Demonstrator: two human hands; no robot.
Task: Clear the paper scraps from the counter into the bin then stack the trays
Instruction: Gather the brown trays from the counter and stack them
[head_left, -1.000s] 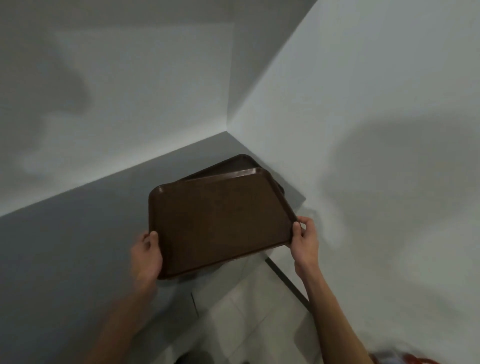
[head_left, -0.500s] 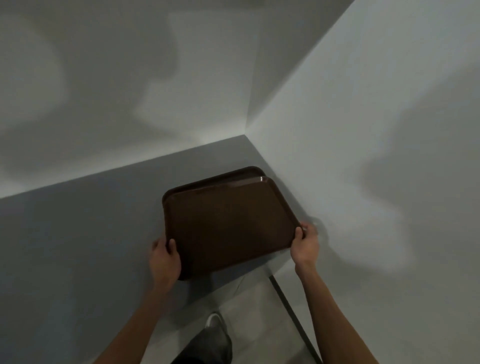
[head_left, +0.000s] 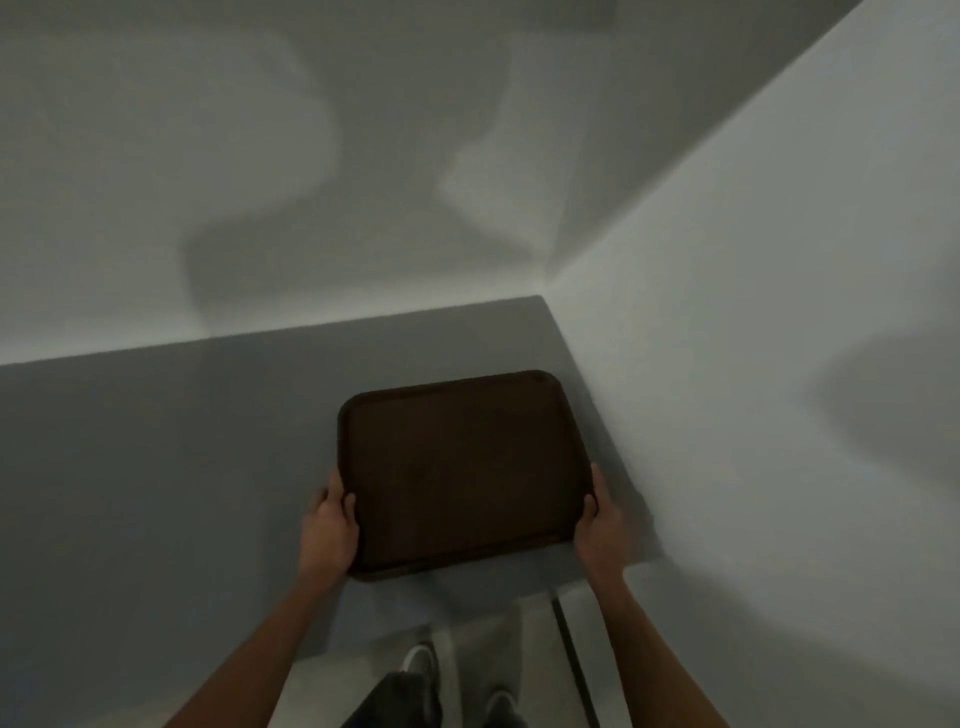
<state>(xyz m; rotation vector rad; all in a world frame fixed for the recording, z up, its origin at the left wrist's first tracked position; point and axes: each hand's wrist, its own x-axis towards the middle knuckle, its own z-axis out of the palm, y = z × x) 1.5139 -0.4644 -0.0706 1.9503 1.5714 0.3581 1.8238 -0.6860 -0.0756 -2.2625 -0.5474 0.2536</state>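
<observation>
**A:** Where's the task's thing right now?

**B:** The dark brown rectangular plastic tray with rounded corners (head_left: 462, 467) lies flat at the right end of the smooth grey surface (head_left: 156, 467). Its near edge sits about at the surface's front edge, and its right side is just beside the wall.

**A:** And the hands?

**B:** Both grip it. The left hand (head_left: 330, 530) is curled round the left rim near the front corner, thumb on top. The right hand (head_left: 601, 522) clasps the right rim opposite.

**A:** So which step is this?

**B:** Stacking, I'd judge. No paper scraps and no bin are in view. I can't tell whether another tray lies underneath, because this one covers whatever is below it.

**A:** What does the next move call for?

**B:** Probably squaring the tray with the surface's right end, checking that it sits level, then opening both hands together so it doesn't skid.

**A:** Anything around it, or in the way?

**B:** Plain white walls (head_left: 753, 260) meet at the rear right corner. Below the front edge are pale floor (head_left: 530, 649) and the person's shoes (head_left: 420, 659). The right wall is the only squeeze, leaving the right hand little room to pull out.
</observation>
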